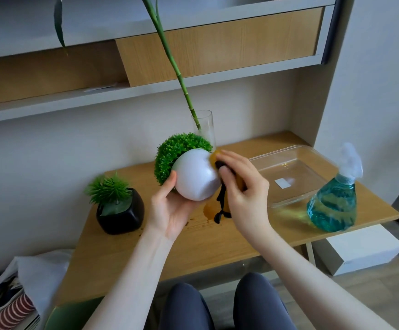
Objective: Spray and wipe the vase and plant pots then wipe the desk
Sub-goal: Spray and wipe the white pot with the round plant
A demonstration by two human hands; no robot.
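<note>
Wooden desk (127, 253) in a wall alcove under shelving; person seated at its front edge, white pot being wiped in mid-air.

Left hand (170, 210) cups the white pot (197, 179) from below, fingers part-curled round its base, pot tipped so the bushy greenery points up-left, likely to turn the pot's side toward the cloth. Right hand (238, 186) is closed on a yellow cloth (214, 157), pressing it to the pot's right side; a black cord (221, 206) dangles from that hand. Brown spill (209, 211) on the desk just beneath, so desk wiping looks not yet done. Black pot (121, 214) with spiky plant near the left edge. Blue spray bottle (334, 201) at the right edge, set down within reach. Clear tray (312, 151) beside it. Glass vase (205, 126) with bamboo stem stands toward the back, behind the white pot.
</note>
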